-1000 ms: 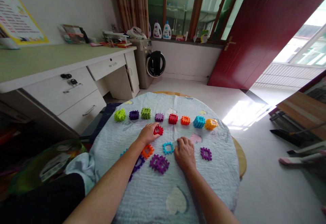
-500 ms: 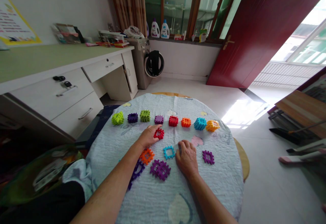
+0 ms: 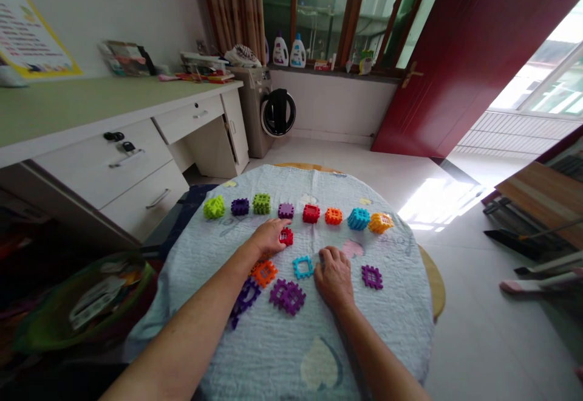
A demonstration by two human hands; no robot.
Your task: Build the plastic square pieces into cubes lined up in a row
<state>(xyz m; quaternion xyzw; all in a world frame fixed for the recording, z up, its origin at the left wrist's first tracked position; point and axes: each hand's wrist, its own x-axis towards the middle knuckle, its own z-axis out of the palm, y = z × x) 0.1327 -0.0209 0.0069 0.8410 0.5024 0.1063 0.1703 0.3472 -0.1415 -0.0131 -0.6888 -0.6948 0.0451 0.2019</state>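
My left hand (image 3: 269,237) is closed around the left side of a red toothed building block (image 3: 286,237), with its fingers over the top edge. My right hand (image 3: 335,274) rests on the cloth with its fingers loosely bent and nothing visible in them. Just left of it lies a light blue toothed square frame (image 3: 303,267). A purple lattice piece (image 3: 372,277) is on its right. Nearer me are overlapping purple pieces (image 3: 288,296). Orange pieces (image 3: 264,273) and dark purple pieces (image 3: 246,294) are partly hidden by my left forearm.
Across the cloth-covered round table (image 3: 387,340) runs a row of blocks, including a lime block (image 3: 214,207), a red block (image 3: 311,213), a blue block (image 3: 359,219) and a yellow block (image 3: 381,223). A desk (image 3: 136,100) stands left; a basket (image 3: 86,304) is below it.
The camera view has shifted slightly. My left hand stays at the red block, its fingers a little further over it. My right hand keeps its place on the cloth.
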